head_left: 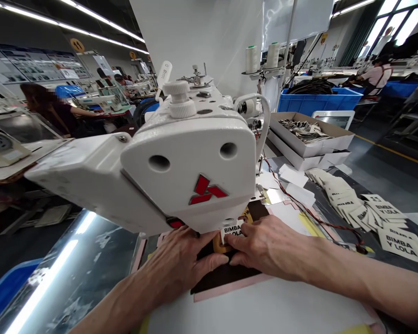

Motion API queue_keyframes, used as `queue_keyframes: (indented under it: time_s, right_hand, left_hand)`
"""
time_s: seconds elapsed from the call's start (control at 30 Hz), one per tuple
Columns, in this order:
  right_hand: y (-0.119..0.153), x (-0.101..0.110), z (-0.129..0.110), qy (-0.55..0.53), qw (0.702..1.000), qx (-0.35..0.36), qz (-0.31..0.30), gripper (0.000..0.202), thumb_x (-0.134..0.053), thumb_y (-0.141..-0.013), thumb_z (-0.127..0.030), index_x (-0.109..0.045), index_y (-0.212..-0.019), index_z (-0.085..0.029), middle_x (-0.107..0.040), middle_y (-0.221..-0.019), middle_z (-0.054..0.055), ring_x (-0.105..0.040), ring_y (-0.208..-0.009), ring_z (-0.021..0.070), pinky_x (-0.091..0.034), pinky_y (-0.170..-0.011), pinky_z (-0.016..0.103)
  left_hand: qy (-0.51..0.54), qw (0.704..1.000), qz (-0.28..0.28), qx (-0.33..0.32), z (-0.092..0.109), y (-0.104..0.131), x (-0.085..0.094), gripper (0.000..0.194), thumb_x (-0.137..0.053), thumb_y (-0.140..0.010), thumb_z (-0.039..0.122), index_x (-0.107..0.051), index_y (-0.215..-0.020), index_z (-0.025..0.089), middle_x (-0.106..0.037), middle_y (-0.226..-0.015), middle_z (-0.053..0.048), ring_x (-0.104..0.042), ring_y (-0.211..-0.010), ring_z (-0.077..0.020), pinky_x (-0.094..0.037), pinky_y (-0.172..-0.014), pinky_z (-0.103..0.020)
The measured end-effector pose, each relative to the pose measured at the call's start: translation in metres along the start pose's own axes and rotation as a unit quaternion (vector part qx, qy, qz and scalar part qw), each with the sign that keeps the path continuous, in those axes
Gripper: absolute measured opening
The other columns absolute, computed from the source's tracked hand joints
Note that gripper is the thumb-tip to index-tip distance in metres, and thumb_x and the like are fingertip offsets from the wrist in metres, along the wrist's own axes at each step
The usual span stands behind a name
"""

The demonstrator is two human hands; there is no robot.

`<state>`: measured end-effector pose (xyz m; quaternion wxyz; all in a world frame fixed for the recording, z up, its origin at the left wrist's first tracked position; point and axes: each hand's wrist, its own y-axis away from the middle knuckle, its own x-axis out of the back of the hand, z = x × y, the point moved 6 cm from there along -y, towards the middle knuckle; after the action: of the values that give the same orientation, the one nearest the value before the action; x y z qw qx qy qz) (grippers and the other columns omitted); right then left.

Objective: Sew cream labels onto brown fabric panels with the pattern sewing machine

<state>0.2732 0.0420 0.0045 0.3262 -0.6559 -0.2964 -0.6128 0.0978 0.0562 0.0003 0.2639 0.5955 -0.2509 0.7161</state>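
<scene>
Under the head of a white sewing machine (195,171), both hands rest on a dark brown piece of material (223,277). A cream label (231,229) printed "BIMBA Y LOLA" lies on it, over a brown-yellow patch (220,244). My left hand (184,255) lies flat at the left with fingers stretched forward, its fingertips partly hidden by the machine. My right hand (261,243) holds the label down at its right edge with bent fingers. The two thumbs point at each other, nearly touching. The needle area is hidden behind the machine head.
Loose labels (399,243) lie in fanned piles at the right. Behind them stand a cardboard box (299,147) of labels and a blue crate (318,103). A twisted cable (310,211) crosses the worktable. Thread cones (251,59) stand behind. Other people work farther off.
</scene>
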Motion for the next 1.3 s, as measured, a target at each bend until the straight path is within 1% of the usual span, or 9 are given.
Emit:
queue_keyframes:
  time_s: [0.2, 0.43, 0.6, 0.7, 0.8, 0.9, 1.03, 1.17, 1.3]
  right_hand:
    - [-0.001, 0.000, 0.003, -0.018, 1.000, -0.010, -0.003, 0.035, -0.046, -0.113, -0.047, -0.066, -0.118, -0.019, -0.069, -0.081, 0.004, -0.060, -0.059, 0.0171, -0.018, -0.050, 0.035]
    - [0.002, 0.007, 0.004, -0.021, 0.999, -0.023, -0.021, 0.036, -0.052, -0.110, -0.049, -0.067, -0.124, -0.018, -0.071, -0.083, 0.007, -0.061, -0.060, 0.0172, -0.020, -0.049, 0.032]
    - [-0.002, 0.005, 0.003, -0.037, 0.998, -0.026, -0.037, 0.033, -0.051, -0.111, -0.044, -0.067, -0.123, -0.018, -0.072, -0.089, 0.008, -0.065, -0.068, 0.0188, -0.027, -0.051, 0.031]
    - [0.004, 0.012, 0.004, -0.054, 0.998, -0.025, -0.018, 0.028, -0.052, -0.111, -0.042, -0.068, -0.118, -0.019, -0.072, -0.091, 0.007, -0.063, -0.069, 0.0180, -0.030, -0.054, 0.031]
    - [0.031, 0.027, 0.016, -0.059, 0.996, -0.056, 0.037, 0.028, -0.046, -0.113, -0.036, -0.068, -0.109, -0.020, -0.067, -0.088, 0.004, -0.058, -0.066, 0.0151, -0.032, -0.054, 0.030]
    - [0.079, 0.035, 0.044, -0.013, 0.979, -0.179, 0.100, 0.035, -0.038, -0.114, -0.037, -0.069, -0.107, -0.022, -0.064, -0.088, 0.004, -0.057, -0.064, 0.0148, -0.035, -0.053, 0.029]
    - [0.139, 0.017, 0.070, 0.059, 0.949, -0.295, 0.098, 0.036, -0.037, -0.113, -0.042, -0.068, -0.112, -0.023, -0.067, -0.100, 0.009, -0.066, -0.075, 0.0212, -0.044, -0.059, 0.033]
    - [0.157, -0.004, 0.076, 0.049, 0.941, -0.328, 0.069, 0.032, -0.038, -0.113, -0.039, -0.065, -0.125, -0.026, -0.067, -0.115, 0.012, -0.071, -0.087, 0.0223, -0.048, -0.061, 0.032]
    - [0.158, 0.010, 0.068, 0.039, 0.932, -0.337, 0.127, 0.034, -0.041, -0.112, -0.044, -0.065, -0.125, -0.025, -0.068, -0.121, 0.011, -0.072, -0.094, 0.0249, -0.052, -0.064, 0.034]
  left_hand:
    - [-0.022, 0.999, -0.014, 0.023, -0.001, -0.004, -0.005, 0.041, -0.065, -0.100, 0.047, -0.062, -0.139, 0.033, -0.077, -0.118, -0.004, -0.073, -0.105, -0.0320, -0.056, -0.083, -0.041]
    - [-0.016, 0.999, 0.021, 0.024, -0.007, 0.003, -0.009, 0.051, -0.069, -0.097, 0.041, -0.058, -0.145, 0.030, -0.073, -0.127, -0.008, -0.070, -0.116, -0.0326, -0.055, -0.100, -0.046]
    - [0.001, 0.999, 0.048, -0.022, -0.003, 0.010, -0.001, 0.050, -0.060, -0.104, 0.042, -0.052, -0.153, 0.033, -0.071, -0.133, -0.006, -0.067, -0.122, -0.0280, -0.056, -0.102, -0.041]
    - [-0.023, 0.996, 0.053, -0.063, 0.006, 0.017, 0.000, 0.053, -0.058, -0.105, 0.039, -0.050, -0.156, 0.033, -0.063, -0.148, -0.007, -0.062, -0.132, -0.0305, -0.054, -0.110, -0.045]
    - [-0.059, 0.994, 0.064, -0.059, 0.008, 0.032, -0.001, 0.048, -0.059, -0.105, 0.043, -0.055, -0.152, 0.038, -0.055, -0.158, -0.003, -0.058, -0.137, -0.0348, -0.052, -0.113, -0.053]
    - [-0.041, 0.995, 0.082, -0.036, 0.005, 0.048, 0.000, 0.040, -0.053, -0.108, 0.047, -0.061, -0.146, 0.038, -0.053, -0.159, -0.002, -0.056, -0.140, -0.0329, -0.051, -0.115, -0.052]
    - [-0.002, 0.996, 0.084, -0.032, 0.006, 0.049, 0.000, 0.041, -0.052, -0.109, 0.051, -0.062, -0.145, 0.034, -0.059, -0.152, -0.005, -0.056, -0.136, -0.0307, -0.055, -0.109, -0.049]
    - [-0.023, 0.996, 0.079, -0.033, 0.009, 0.033, -0.006, 0.057, -0.052, -0.107, 0.058, -0.047, -0.159, 0.036, -0.058, -0.148, -0.012, -0.058, -0.128, -0.0374, -0.058, -0.098, -0.058]
    - [-0.048, 0.992, 0.107, -0.043, 0.014, 0.024, -0.011, 0.054, -0.050, -0.107, 0.061, -0.056, -0.152, 0.033, -0.057, -0.144, -0.015, -0.058, -0.124, -0.0399, -0.055, -0.097, -0.060]
